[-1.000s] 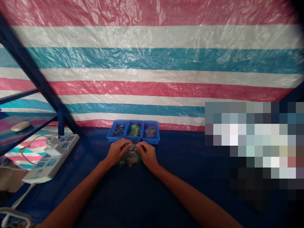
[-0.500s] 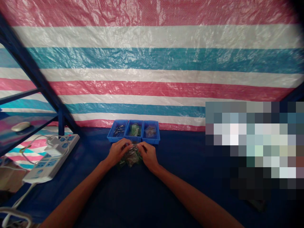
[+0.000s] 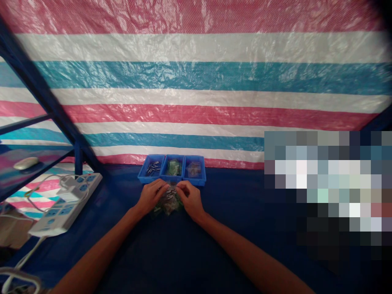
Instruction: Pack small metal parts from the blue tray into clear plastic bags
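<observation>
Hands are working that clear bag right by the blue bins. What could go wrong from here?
Two likely risks:
1. Small metal parts in the clear plastic bag, held between the left hand and right hand, could slip out onto the dark blue cloth, where they'd be hard to spot.
2. The hands sit close to the open blue bin; a knock might spill its metal pins.
</observation>
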Action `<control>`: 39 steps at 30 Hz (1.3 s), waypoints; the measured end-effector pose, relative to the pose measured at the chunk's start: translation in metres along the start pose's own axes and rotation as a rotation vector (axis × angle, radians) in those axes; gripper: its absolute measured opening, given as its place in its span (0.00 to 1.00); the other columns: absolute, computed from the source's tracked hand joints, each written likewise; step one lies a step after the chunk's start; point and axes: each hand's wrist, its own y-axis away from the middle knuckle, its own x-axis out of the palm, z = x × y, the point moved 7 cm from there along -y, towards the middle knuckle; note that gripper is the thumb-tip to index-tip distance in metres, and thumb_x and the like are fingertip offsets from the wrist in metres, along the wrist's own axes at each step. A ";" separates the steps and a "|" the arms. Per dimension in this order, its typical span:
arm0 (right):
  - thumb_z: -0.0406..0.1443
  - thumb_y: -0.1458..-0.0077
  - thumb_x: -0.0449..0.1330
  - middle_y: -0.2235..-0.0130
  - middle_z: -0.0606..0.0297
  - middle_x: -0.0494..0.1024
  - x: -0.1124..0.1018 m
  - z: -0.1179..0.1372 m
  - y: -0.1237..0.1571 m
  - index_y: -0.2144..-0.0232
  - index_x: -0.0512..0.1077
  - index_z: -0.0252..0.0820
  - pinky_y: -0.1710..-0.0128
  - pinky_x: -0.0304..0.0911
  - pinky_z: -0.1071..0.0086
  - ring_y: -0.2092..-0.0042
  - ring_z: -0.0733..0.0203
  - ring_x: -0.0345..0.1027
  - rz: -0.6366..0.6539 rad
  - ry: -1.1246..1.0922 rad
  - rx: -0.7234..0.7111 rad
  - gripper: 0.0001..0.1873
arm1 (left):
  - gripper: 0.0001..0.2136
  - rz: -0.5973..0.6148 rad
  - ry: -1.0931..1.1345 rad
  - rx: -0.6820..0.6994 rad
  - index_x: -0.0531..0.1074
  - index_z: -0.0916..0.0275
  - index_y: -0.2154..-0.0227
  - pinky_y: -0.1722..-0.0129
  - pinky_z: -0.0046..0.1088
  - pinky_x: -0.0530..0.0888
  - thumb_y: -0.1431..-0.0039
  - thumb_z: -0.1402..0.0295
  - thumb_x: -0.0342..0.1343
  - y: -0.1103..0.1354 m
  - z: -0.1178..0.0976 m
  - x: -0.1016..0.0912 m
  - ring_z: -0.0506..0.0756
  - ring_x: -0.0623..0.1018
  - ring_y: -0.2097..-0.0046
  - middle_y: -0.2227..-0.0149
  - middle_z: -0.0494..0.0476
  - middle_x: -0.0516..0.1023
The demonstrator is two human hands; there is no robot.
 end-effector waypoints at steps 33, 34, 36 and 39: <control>0.41 0.43 0.52 0.72 0.66 0.72 -0.003 0.002 0.001 0.67 0.72 0.39 0.73 0.59 0.74 0.71 0.65 0.65 0.000 -0.022 0.016 0.13 | 0.11 -0.047 0.019 0.051 0.72 0.63 0.70 0.65 0.24 0.69 0.38 0.63 0.48 0.000 -0.005 -0.005 0.50 0.74 0.68 0.70 0.54 0.76; 0.41 0.43 0.52 0.72 0.65 0.72 -0.003 0.002 0.001 0.67 0.72 0.40 0.73 0.59 0.74 0.71 0.65 0.65 -0.002 -0.022 0.012 0.12 | 0.12 -0.048 0.013 0.049 0.72 0.63 0.70 0.66 0.23 0.69 0.38 0.63 0.48 0.000 -0.005 -0.006 0.50 0.74 0.68 0.71 0.54 0.75; 0.41 0.43 0.53 0.72 0.66 0.72 -0.003 0.001 0.002 0.65 0.71 0.40 0.73 0.59 0.74 0.72 0.65 0.65 -0.010 -0.023 0.012 0.12 | 0.12 -0.040 0.002 0.045 0.72 0.63 0.71 0.67 0.23 0.68 0.38 0.63 0.47 0.000 -0.005 -0.005 0.50 0.73 0.69 0.71 0.53 0.75; 0.41 0.43 0.53 0.73 0.67 0.71 -0.003 -0.001 0.002 0.64 0.71 0.40 0.73 0.59 0.74 0.72 0.65 0.64 -0.018 -0.021 0.018 0.12 | 0.13 -0.022 -0.001 0.041 0.72 0.63 0.71 0.67 0.23 0.68 0.37 0.63 0.47 0.001 -0.004 -0.004 0.50 0.73 0.69 0.72 0.53 0.75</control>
